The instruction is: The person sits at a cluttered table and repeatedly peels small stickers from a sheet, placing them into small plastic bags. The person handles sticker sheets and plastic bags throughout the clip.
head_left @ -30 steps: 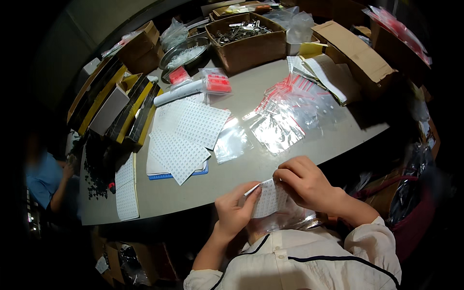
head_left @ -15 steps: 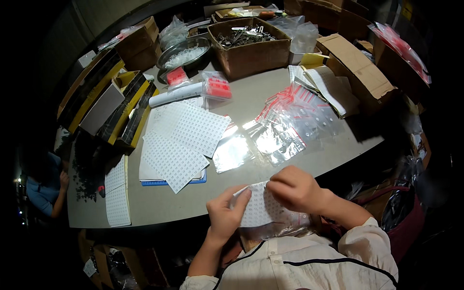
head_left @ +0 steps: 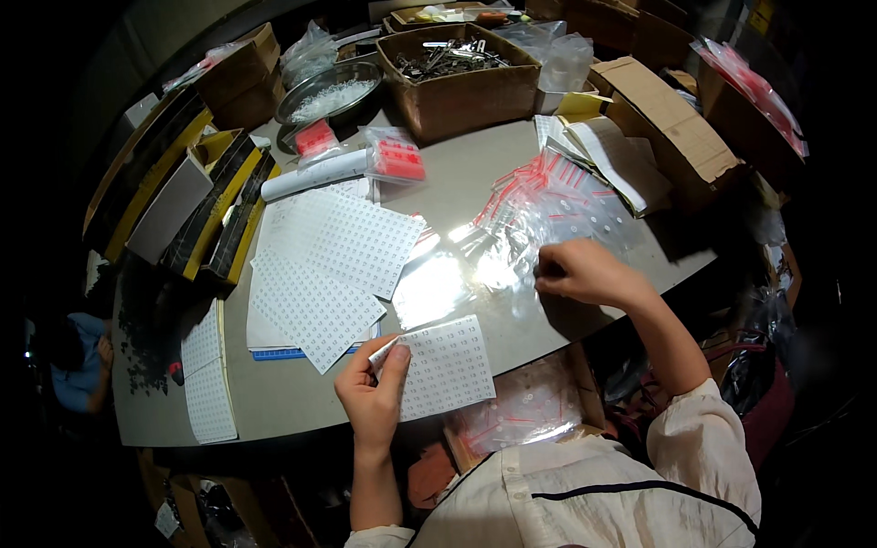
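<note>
My left hand (head_left: 370, 388) pinches the left edge of a folded white sheet of small printed stickers (head_left: 448, 365) between thumb and fingers, above the near table edge. My right hand (head_left: 585, 272) has its fingers curled together at the near side of a spread pile of clear zip bags (head_left: 566, 205) with red strips. Anything within those fingers is too small to make out. Just left of the pile lies a shiny clear bag (head_left: 434, 290). In front of my body, below the table edge, an open box (head_left: 589, 388) contains more clear bags (head_left: 521, 411).
Sticker sheets (head_left: 315, 297) lie stacked at the left, near bundles of red-striped bags (head_left: 397, 160). Farther back stand a cardboard box of metal parts (head_left: 457, 105) and a bowl of clear pieces (head_left: 331, 99). Cardboard boxes (head_left: 671, 119) line the right. Another person (head_left: 82, 361) is at the far left.
My right hand has left the sticker sheet and moved forward to the bag pile. My left hand has shifted left with the sheet, uncovering the bags in the box below.
</note>
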Action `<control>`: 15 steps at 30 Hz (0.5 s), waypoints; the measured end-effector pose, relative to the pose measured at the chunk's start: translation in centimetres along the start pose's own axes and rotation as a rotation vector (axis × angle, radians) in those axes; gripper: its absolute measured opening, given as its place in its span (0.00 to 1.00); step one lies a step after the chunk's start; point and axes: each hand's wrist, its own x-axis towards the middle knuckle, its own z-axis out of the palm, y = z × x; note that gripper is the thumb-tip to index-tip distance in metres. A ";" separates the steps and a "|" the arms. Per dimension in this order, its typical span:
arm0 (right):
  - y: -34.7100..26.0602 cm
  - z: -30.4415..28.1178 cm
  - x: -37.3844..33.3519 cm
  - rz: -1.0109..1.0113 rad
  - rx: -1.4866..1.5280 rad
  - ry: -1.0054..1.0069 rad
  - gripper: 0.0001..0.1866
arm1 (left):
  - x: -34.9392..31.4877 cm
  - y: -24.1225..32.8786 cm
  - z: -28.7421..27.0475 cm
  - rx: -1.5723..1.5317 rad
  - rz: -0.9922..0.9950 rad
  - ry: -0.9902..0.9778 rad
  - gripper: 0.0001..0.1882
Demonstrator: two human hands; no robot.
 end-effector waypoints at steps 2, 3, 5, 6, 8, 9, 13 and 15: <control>-1.2 -1.5 -0.3 -0.041 0.027 -0.193 0.17 | 0.0 0.2 -0.1 -0.035 -0.012 -0.018 0.08; -2.9 -2.5 -0.1 -0.068 0.065 -0.314 0.17 | 0.0 0.2 -0.3 -0.036 -0.012 -0.021 0.08; -3.9 -2.5 0.1 -0.089 0.186 -0.390 0.16 | -0.1 0.2 -0.5 -0.042 -0.012 -0.033 0.08; -3.9 -2.3 0.6 -0.109 0.254 -0.280 0.15 | -0.1 0.2 -0.5 -0.048 -0.010 -0.031 0.08; -3.6 -1.7 2.0 -0.142 0.391 -0.051 0.13 | 0.1 -0.1 -0.4 -0.059 -0.006 -0.036 0.08; -3.0 -1.4 3.0 -0.197 0.361 0.000 0.11 | 0.1 -0.2 -0.4 -0.065 -0.006 -0.035 0.08; -1.0 -0.3 6.3 -0.281 0.224 0.002 0.12 | 0.1 -0.3 -0.6 -0.059 0.003 -0.034 0.08; -1.1 0.1 7.3 -0.283 0.079 -0.021 0.12 | 0.0 -0.3 -0.6 -0.041 0.007 -0.025 0.09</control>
